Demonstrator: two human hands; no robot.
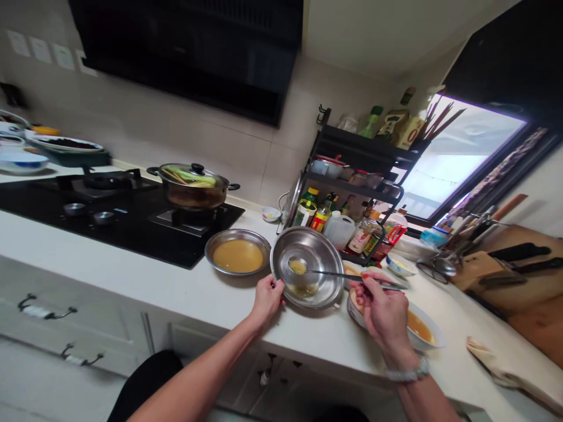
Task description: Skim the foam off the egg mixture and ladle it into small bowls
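My left hand [267, 298] grips the near rim of a round steel pan [323, 249], tilting it up toward me on the white counter [132, 269]. My right hand [382, 308] pinches the handle of a metal ladle [298, 266]; its bowl holds yellow batter inside the tilted pan, and a small pool of batter lies at the pan's low edge. Under my right hand stands a white bowl [424, 334] of the same yellow batter. A second steel pan [238, 252] with a thin batter layer lies flat to the left.
A lidded pot [193, 186] sits on the black hob [109, 214]. A dark rack [352, 176] of bottles and jars stands behind the pans. Small bowls, a knife block [492, 266], a wooden board and a cloth [497, 357] lie to the right. Dishes stand at far left.
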